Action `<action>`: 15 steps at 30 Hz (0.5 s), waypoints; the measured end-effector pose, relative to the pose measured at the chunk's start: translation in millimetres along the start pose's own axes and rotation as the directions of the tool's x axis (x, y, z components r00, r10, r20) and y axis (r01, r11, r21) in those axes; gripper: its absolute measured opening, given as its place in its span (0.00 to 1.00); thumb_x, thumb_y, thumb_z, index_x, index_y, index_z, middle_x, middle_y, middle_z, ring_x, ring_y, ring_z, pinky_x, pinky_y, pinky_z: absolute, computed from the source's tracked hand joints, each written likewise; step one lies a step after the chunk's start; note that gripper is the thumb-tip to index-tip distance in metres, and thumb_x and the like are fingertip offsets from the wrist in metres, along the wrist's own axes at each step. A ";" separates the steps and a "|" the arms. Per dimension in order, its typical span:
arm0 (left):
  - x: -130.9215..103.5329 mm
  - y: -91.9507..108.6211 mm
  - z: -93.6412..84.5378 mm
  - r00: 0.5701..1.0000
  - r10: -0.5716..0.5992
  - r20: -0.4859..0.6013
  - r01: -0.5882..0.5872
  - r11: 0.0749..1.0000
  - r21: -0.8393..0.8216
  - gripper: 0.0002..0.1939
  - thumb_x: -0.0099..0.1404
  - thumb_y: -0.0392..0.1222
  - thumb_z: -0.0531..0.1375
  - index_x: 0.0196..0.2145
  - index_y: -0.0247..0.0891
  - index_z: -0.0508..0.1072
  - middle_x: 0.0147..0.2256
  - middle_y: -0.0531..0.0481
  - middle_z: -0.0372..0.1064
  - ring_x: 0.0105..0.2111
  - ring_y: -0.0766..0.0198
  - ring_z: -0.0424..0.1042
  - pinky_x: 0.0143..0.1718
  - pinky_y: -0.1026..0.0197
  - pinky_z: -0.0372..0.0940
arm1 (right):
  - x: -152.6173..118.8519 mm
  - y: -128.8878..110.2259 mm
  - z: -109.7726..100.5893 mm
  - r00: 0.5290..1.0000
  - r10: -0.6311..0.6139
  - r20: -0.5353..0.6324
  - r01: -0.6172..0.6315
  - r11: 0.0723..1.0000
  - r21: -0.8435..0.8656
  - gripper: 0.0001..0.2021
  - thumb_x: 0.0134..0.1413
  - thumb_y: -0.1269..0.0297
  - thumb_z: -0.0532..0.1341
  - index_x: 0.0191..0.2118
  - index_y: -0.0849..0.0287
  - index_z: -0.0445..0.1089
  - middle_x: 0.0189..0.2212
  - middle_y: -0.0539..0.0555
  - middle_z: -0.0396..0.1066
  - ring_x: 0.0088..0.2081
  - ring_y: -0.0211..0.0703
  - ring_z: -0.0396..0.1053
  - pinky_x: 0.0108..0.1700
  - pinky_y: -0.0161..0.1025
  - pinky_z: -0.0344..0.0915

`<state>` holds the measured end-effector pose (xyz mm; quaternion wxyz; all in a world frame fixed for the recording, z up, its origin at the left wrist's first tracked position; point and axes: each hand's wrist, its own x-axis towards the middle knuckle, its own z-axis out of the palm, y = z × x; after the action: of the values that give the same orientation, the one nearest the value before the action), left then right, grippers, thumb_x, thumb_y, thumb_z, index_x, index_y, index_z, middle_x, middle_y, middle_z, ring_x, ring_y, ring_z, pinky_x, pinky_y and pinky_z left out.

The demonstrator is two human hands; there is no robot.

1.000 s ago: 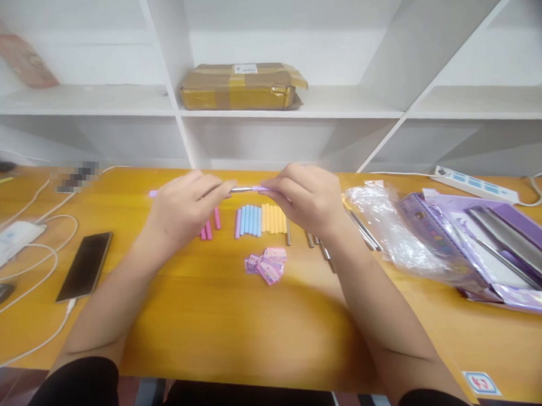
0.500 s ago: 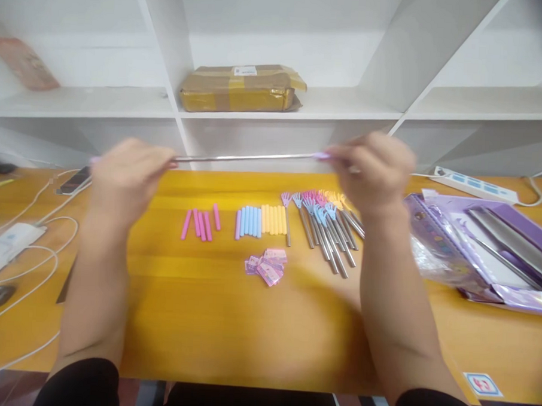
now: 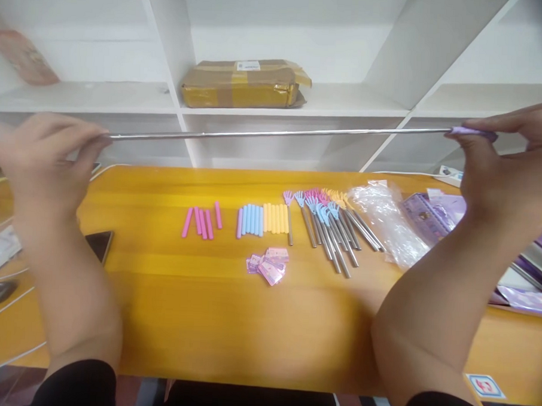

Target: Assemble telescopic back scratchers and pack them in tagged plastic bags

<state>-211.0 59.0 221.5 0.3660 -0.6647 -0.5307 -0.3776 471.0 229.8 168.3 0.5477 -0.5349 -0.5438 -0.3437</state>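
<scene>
The left hand [image 3: 46, 151] is closed, fingertips pinching one end of a thin metal rod [image 3: 278, 132]; the right hand [image 3: 520, 148] grips the lilac piece [image 3: 474, 133] at its other end. The wide hold appears to support the rod along its length, above the tabletop [image 3: 203, 320]. Pink tubes [image 3: 209, 224], blue tubes [image 3: 252, 220] and yellow tubes [image 3: 277, 219] lie grouped by colour, presumably for easy sorting; hand-shaped scratchers [image 3: 323, 214] lie alongside (heads mostly pointing away). Rod: shiny, slender, slightly tilted, with small joints suggesting telescoping sections; no obvious bend. Lilac piece: partly hidden by fingers
</scene>
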 end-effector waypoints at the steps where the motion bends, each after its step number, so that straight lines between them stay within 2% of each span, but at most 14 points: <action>1: 1.4 6.5 -0.7 1.000 0.021 0.007 -0.021 1.000 0.005 0.13 0.71 0.54 0.67 0.46 0.47 0.85 0.44 0.55 0.83 0.43 0.56 0.79 0.49 0.48 0.75 | 3.1 1.9 6.2 1.000 0.014 0.008 -0.014 1.000 -0.007 0.26 0.43 0.36 0.78 0.29 0.57 0.85 0.26 0.66 0.79 0.30 0.49 0.73 0.31 0.51 0.59; 4: 3.2 22.5 -3.1 0.998 0.057 0.022 -0.057 0.998 -0.001 0.11 0.72 0.52 0.67 0.47 0.47 0.84 0.45 0.57 0.83 0.44 0.58 0.79 0.50 0.49 0.77 | 11.8 11.6 17.4 0.996 0.082 0.017 -0.081 0.996 -0.048 0.26 0.39 0.35 0.79 0.23 0.57 0.83 0.23 0.66 0.76 0.27 0.47 0.69 0.30 0.51 0.57; 7: 3.3 30.7 -3.1 0.998 0.021 0.057 -0.019 0.999 -0.027 0.12 0.73 0.54 0.67 0.46 0.47 0.83 0.44 0.58 0.83 0.46 0.58 0.79 0.53 0.48 0.76 | 14.6 20.8 17.4 0.992 0.123 0.011 -0.122 0.991 -0.056 0.23 0.37 0.39 0.81 0.20 0.56 0.83 0.20 0.65 0.73 0.25 0.45 0.66 0.29 0.52 0.54; 10: 3.1 33.3 -1.8 0.996 -0.012 0.085 0.016 0.999 -0.047 0.15 0.73 0.59 0.66 0.43 0.47 0.82 0.43 0.59 0.83 0.46 0.58 0.79 0.54 0.48 0.76 | 13.2 25.7 13.5 0.994 0.099 0.040 -0.098 0.995 -0.011 0.22 0.41 0.39 0.80 0.23 0.55 0.85 0.21 0.64 0.73 0.26 0.44 0.66 0.30 0.52 0.52; 13: 2.1 33.4 -1.3 0.996 -0.008 0.087 0.014 0.998 -0.065 0.14 0.73 0.59 0.65 0.43 0.48 0.83 0.43 0.59 0.83 0.45 0.59 0.79 0.52 0.51 0.75 | 14.1 26.8 14.4 0.996 0.084 0.042 -0.084 0.996 -0.012 0.21 0.39 0.40 0.80 0.24 0.55 0.85 0.21 0.64 0.73 0.26 0.45 0.66 0.30 0.51 0.52; 15: 1.5 32.2 -0.7 0.997 0.019 0.081 -0.012 0.997 -0.081 0.14 0.72 0.59 0.66 0.44 0.48 0.83 0.41 0.59 0.82 0.43 0.60 0.79 0.50 0.52 0.75 | 17.1 26.3 18.0 0.991 0.116 0.068 -0.113 0.992 -0.056 0.22 0.39 0.39 0.80 0.22 0.56 0.85 0.19 0.64 0.72 0.24 0.44 0.64 0.28 0.51 0.49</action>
<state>-179.3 53.6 220.4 0.3201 -0.6978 -0.5244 -0.3683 495.1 255.6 176.2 0.5328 -0.5912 -0.5223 -0.3064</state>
